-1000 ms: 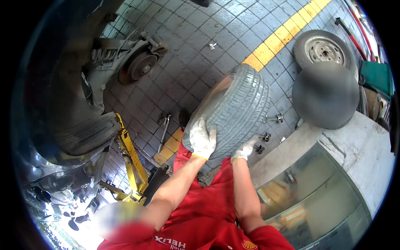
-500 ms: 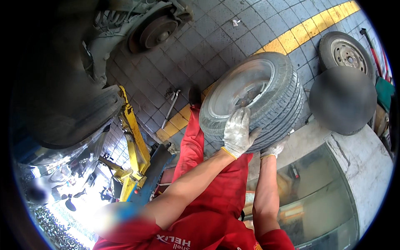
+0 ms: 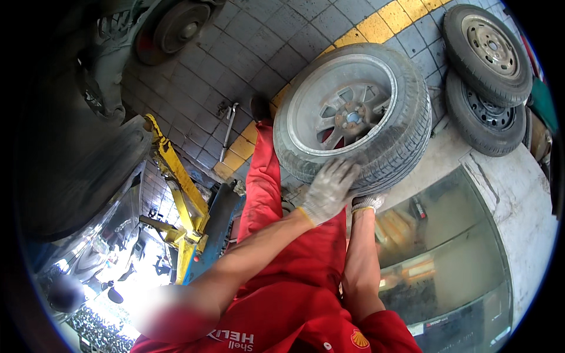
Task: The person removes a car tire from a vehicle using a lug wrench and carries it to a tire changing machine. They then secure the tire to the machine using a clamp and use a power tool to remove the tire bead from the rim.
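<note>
A car wheel with a grey alloy rim (image 3: 354,116) and a black tyre (image 3: 391,167) is tilted in front of me, its hollow spoked side facing up. My left hand (image 3: 332,189), in a whitish knitted glove, holds the near edge of the tyre with its fingers bent over the sidewall. Against the tread on the near right side, my gloved right hand (image 3: 369,202) grips the tyre from below. Most of the right fingers are hidden behind the rubber.
Two wheels with steel rims (image 3: 491,44) lie overlapping at the far right. To the left stand a yellow lift arm (image 3: 182,194) and a raised car with a bare brake disc (image 3: 182,29). A wrench (image 3: 228,132) lies on the tiles; a glass-fronted cabinet (image 3: 465,259) is at lower right.
The rim's blurred spokes now look sharp, and the wheel faces me more. My left hand has slid lower on the tyre. The whole view has shifted, uncovering the second steel wheel.
</note>
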Motion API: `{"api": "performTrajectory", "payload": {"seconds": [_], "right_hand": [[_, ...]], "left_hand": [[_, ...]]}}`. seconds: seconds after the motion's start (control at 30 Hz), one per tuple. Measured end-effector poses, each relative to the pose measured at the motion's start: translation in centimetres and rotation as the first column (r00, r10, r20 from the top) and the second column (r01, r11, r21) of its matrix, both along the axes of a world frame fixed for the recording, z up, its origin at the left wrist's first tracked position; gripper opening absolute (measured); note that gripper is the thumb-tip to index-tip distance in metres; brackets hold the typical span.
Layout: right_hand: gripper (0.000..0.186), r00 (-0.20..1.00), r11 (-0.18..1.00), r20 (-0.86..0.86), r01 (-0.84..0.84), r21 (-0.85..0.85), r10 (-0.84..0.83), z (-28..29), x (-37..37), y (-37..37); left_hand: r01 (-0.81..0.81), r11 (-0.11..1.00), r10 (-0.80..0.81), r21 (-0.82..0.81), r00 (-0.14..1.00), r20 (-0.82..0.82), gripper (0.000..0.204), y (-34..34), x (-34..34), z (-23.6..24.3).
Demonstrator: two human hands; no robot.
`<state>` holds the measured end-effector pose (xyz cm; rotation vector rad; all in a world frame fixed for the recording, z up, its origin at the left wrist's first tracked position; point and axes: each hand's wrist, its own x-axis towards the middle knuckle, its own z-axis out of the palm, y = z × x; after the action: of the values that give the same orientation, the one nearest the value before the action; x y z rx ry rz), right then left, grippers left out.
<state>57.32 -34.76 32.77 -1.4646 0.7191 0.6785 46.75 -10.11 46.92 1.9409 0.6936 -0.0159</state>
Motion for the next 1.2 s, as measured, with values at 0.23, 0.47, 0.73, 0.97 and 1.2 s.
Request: {"api": "performTrajectory", "payload": {"seconds": [0.23,0.47,0.73,0.97,1.2], "right_hand": [[0.056,0.992,0.999,-0.122,0.03,-0.012,-0.031,2.8,1.8,4.1],[0.061,0.974,0.993,-0.223,0.07,0.095,-0.047,0.5,2.8,1.3],[0.063,0.955,0.986,-0.296,0.074,0.147,-0.028,-0.6,1.9,-0.2],[0.064,0.937,0.946,-0.161,-0.288,0.152,0.311,-3.6,-0.5,-4.4],[0.06,0.951,0.963,-0.308,0.098,0.249,-0.017,-4.0,-1.9,-3.9]], "left_hand": [[-0.086,0.992,0.059,-0.093,0.963,-0.263,0.066,-0.7,-11.6,-2.7],[-0.121,0.989,0.09,-0.086,0.95,-0.3,0.085,-1.1,-13.1,-6.7],[-0.122,0.991,0.102,-0.063,0.962,-0.252,0.09,-0.9,-12.1,-8.0],[-0.108,0.994,0.1,-0.017,0.965,-0.244,0.09,-0.4,-11.5,-8.0],[-0.034,0.999,0.037,0.021,0.983,-0.181,0.1,2.0,-9.3,-8.0]]}}
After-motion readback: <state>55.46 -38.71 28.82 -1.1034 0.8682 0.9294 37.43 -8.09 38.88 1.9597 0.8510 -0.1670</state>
